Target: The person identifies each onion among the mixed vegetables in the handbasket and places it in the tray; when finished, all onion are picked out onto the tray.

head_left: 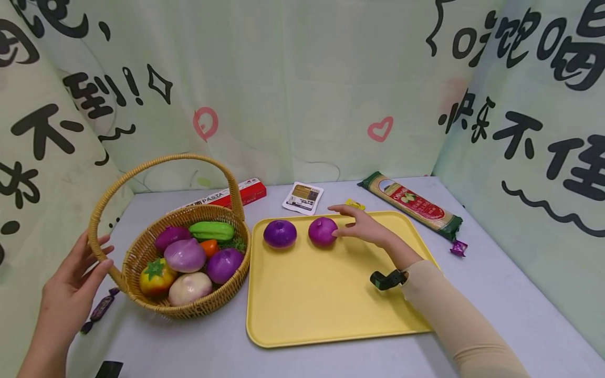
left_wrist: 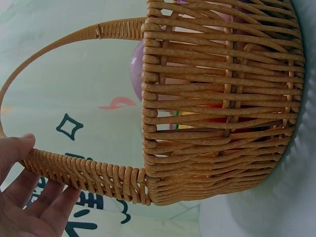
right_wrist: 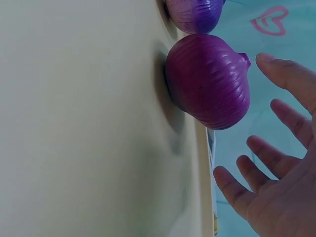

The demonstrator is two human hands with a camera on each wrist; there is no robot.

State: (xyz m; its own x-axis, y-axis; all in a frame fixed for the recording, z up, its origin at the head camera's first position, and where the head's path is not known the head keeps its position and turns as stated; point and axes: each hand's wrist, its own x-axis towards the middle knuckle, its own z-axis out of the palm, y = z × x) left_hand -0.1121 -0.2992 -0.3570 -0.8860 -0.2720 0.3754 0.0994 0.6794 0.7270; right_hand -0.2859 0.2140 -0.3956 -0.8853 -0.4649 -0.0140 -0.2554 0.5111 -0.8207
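On the left, my left hand [head_left: 71, 289] holds the handle [head_left: 107, 197] of a wicker basket [head_left: 208, 308], thumb on one side and fingers on the other. Toy vegetables fill the basket, among them a green cucumber [head_left: 211, 230], a white onion [head_left: 190, 289], a tomato [head_left: 157, 276] and several purple ones. A magenta onion [head_left: 322, 232] sits near the back of a yellow tray [head_left: 307, 310], left of a darker purple onion's right side [head_left: 280, 234]. Beside the magenta onion is my right hand [head_left: 364, 227], its fingers spread and apart from the onion [right_wrist: 210, 81] in the right wrist view.
Behind the tray lie a red pasta box [head_left: 252, 192], a white packet [head_left: 303, 198] and a yellow candy [head_left: 354, 204]. A long green and tan package [head_left: 411, 202] and a purple candy [head_left: 458, 248] lie to the right. Another wrapped candy [head_left: 101, 308] is left of the basket.
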